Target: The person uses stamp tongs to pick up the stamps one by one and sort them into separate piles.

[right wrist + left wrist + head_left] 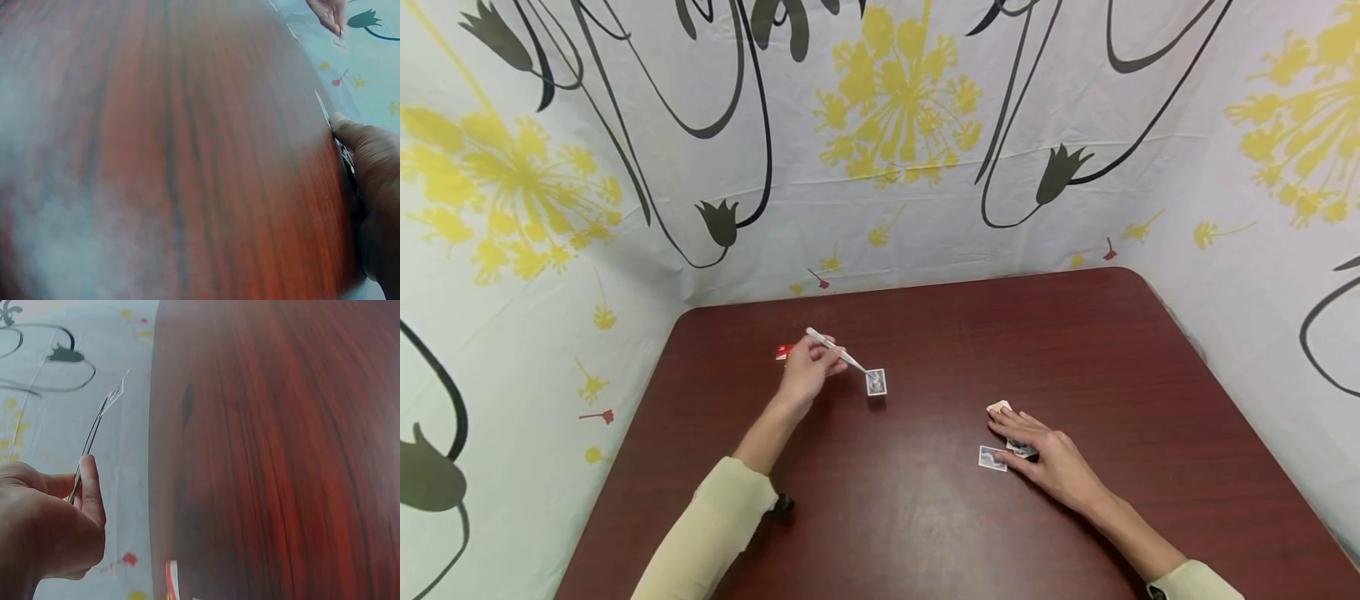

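My left hand [807, 371] pinches a pair of silver tweezers [838, 351] between thumb and fingers. At their tips is a small grey stamp [876, 382] with a white border, raised off the table; the left wrist view shows the same stamp [114, 397] nearly edge-on. On the table to the right, my right hand [1051, 457] lies with its fingers stretched out over several small papers. Its thumb touches a grey stamp [992, 458]. Another grey piece [1021, 448] lies partly under the palm, and a cream-coloured one [998, 407] shows at the fingertips.
The dark red wooden table [895, 517] reaches back to a white patterned cloth [880, 242], which also hangs along both sides. A red and white piece [783, 352] lies just beyond my left hand, partly hidden. Something black [782, 505] shows beside the left sleeve.
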A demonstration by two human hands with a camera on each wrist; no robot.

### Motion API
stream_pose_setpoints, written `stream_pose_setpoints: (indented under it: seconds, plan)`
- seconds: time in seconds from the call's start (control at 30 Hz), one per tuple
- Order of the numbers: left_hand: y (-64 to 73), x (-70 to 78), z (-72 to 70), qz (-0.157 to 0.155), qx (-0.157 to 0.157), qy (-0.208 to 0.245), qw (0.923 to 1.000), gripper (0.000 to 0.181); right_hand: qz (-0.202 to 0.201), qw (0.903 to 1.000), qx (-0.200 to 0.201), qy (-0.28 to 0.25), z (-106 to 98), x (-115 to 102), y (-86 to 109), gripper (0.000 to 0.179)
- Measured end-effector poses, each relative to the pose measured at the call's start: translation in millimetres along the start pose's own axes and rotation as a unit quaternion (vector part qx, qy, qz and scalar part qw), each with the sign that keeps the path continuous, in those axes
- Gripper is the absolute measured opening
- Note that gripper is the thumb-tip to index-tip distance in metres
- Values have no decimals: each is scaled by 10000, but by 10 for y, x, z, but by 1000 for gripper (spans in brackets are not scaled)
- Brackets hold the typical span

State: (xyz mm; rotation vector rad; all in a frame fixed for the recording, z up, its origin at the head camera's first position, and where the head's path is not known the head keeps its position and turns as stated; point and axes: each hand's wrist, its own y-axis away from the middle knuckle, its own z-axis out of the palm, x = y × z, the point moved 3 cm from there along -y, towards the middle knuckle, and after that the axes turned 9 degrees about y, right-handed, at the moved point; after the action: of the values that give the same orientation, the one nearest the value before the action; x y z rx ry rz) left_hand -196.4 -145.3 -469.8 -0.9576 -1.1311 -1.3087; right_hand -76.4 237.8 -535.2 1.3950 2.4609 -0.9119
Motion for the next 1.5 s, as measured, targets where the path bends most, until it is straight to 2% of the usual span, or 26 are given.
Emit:
stream_pose_setpoints:
  seconds: [0.23,0.47,0.73,0.87,1.0,1.1,1.37,1.5]
  plan:
    - [45,152,-426,-1,106,-164,9998,23,8,10000,-10,-1,1,1,0,50]
    - [102,207,-858,-195,159,-876,9958,29,5,10000,-11,-17,2,7,3,49]
    - [177,239,-1163,-244,180,-1668,9855,26,-8,10000,19,15,11,9,8,49]
    - [191,267,-1259,-181,175,-2113,9771,25,0,10000,22,3,9,10,10,50]
    - [188,265,-1310,-161,118,-2309,9728,28,27,10000,4,4,7,11,11,50]
    - [188,251,-1316,-181,80,-2349,9718,30,54,10000,-19,8,6,16,13,49]
    - [204,248,-1302,-4,80,-2752,9613,32,57,10000,-12,10,10,21,13,49]
    - [208,247,-1295,53,114,-2774,9607,32,38,10000,8,7,9,21,15,49]
